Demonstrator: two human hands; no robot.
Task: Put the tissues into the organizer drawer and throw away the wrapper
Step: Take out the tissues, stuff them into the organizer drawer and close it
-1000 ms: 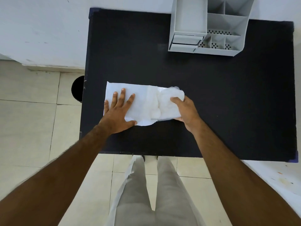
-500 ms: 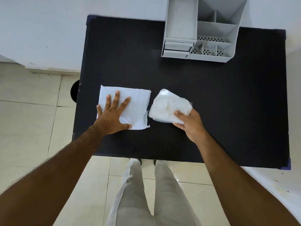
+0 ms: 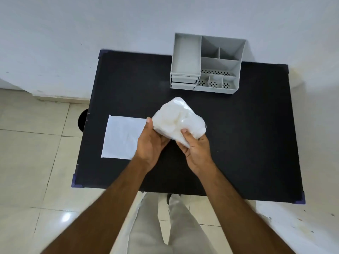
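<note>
white tissues (image 3: 123, 137), clear wrapper (image 3: 178, 120), grey organizer (image 3: 205, 64), black table (image 3: 247, 134)

Both hands hold the wrapper (image 3: 178, 120) above the table (image 3: 247, 134).
Left hand (image 3: 151, 145) and right hand (image 3: 197, 149) grip it; tissues (image 3: 122, 137) lie at 9 o'clock, organizer (image 3: 205, 63) at 12.

black table (image 3: 247, 143) sits against plain white wall (image 3: 91, 33), purple corner caps (image 3: 76, 181) showing at its edges. floor (image 3: 27, 162) in pale cream tiles, thin grout lines, glossy, bright light spot reflected low on left. low skirting strip runs where wall meets floor on left. dark round object (image 3: 83, 120) peeks out beside table's left edge, partly hidden, can't tell what it is. right of table, white speckled surface (image 3: 302, 226), scuffed.
</note>
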